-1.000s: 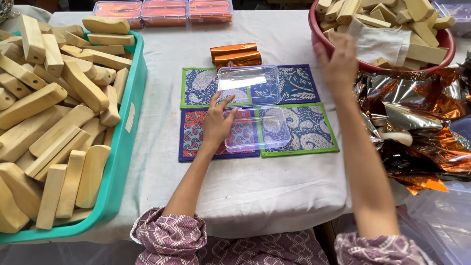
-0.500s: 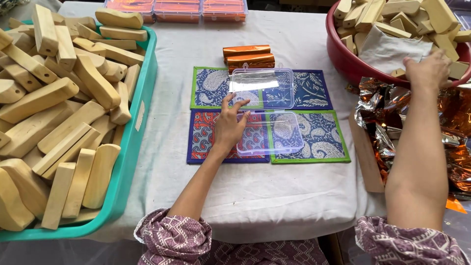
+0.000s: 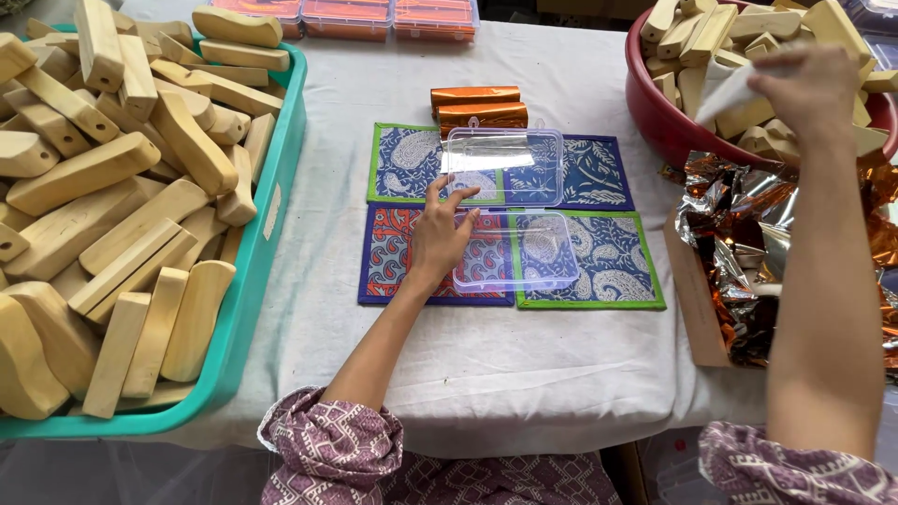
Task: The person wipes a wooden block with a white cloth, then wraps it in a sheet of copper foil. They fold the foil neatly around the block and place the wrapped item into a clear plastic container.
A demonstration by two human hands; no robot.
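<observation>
Now the right hand [image 3: 806, 86] has risen from the red tub [image 3: 669, 122], pinching a white cloth [image 3: 734, 89] above the wooden blocks. The left hand [image 3: 440, 234], fingers spread open, stays on the clear box [image 3: 510, 206], lying open across four printed mats [image 3: 608, 262] on the worktop [image 3: 486, 365]. Beyond the box lie two orange packs [image 3: 477, 105].

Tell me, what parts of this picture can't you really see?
- Head view: the right hand is blurred; whether it grips the pale cloth cannot be told.
- The red basin and green tray run off the frame edges.
- The wooden blocks hide the tray's floor.
- The left hand covers part of the clear box.
- The crumpled foil hides what lies under it.
</observation>
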